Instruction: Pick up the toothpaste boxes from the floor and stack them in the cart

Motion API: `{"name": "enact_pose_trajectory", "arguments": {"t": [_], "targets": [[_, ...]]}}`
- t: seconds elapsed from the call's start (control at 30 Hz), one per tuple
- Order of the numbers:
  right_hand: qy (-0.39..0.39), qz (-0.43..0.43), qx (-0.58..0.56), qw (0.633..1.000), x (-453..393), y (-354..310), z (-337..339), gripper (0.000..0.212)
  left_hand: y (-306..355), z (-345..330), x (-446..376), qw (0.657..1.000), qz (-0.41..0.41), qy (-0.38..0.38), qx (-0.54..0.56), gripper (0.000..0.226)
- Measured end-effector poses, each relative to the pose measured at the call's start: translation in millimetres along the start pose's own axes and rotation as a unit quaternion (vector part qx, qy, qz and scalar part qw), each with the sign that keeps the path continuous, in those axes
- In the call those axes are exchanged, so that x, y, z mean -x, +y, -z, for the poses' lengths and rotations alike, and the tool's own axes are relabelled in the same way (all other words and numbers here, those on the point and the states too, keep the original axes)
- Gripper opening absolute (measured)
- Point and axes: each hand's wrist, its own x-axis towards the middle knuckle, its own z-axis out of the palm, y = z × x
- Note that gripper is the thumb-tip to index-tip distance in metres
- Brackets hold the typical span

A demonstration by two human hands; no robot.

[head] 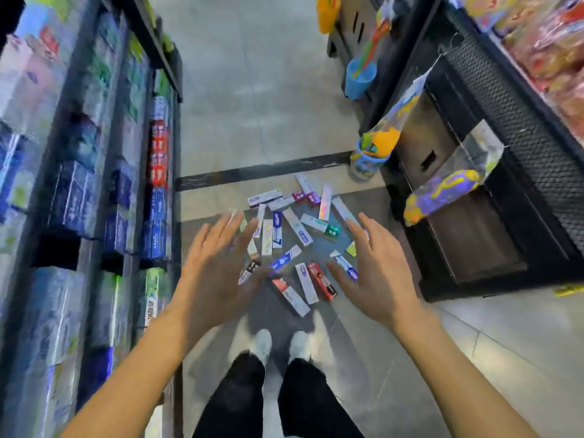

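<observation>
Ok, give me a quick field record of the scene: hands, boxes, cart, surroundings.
left hand: open, fingers spread, holds nothing
right hand: open, fingers spread, holds nothing
boxes: scattered flat on the floor, none picked up
cart: not in view
shelves: stocked, on the left of the aisle
shoes: just short of the pile

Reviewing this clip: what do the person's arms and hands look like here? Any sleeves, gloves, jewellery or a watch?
Both forearms are bare as far as the picture shows, with no sleeves in view. The left hand and the right hand wear no gloves, and no rings, watch or bracelet show on either wrist. Motion blur softens the fingertips, so fine marks cannot be judged.
</observation>
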Motion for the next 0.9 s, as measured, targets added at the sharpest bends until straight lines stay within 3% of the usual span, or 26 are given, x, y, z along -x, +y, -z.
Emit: {"name": "enact_pose_trajectory", "arguments": {"t": [0.13, 0.27, 0.5, 0.67, 0.9], "targets": [[-0.01, -0.024, 0.004, 1.0, -26.3, 18.2, -64.5, 0.074, -17.2, -73.8, -36.7, 0.999, -0.022, -0.028, -0.01, 0.078], [0.011, -0.036, -0.014, 0.999, -37.5, 51.2, -161.6, 0.069, -49.8, -182.6, -61.3, 0.999, -0.016, -0.01, 0.033, 0.079], [0.01, -0.049, 0.024, 0.998, -30.3, 142.7, -402.9, 0.078, -108.8, -443.2, -80.4, 0.997, -0.059, 0.019, 0.055, 0.076], [0.008, -0.051, 0.053, 0.997, -27.0, 202.1, -561.3, 0.079, -139.6, -616.4, -85.6, 0.994, -0.104, -0.019, 0.038, 0.081], [0.016, -0.061, 0.048, 0.997, -31.3, 239.2, -669.7, 0.078, -155.0, -743.3, -99.1, 0.973, -0.226, -0.02, 0.043, 0.075]]}}
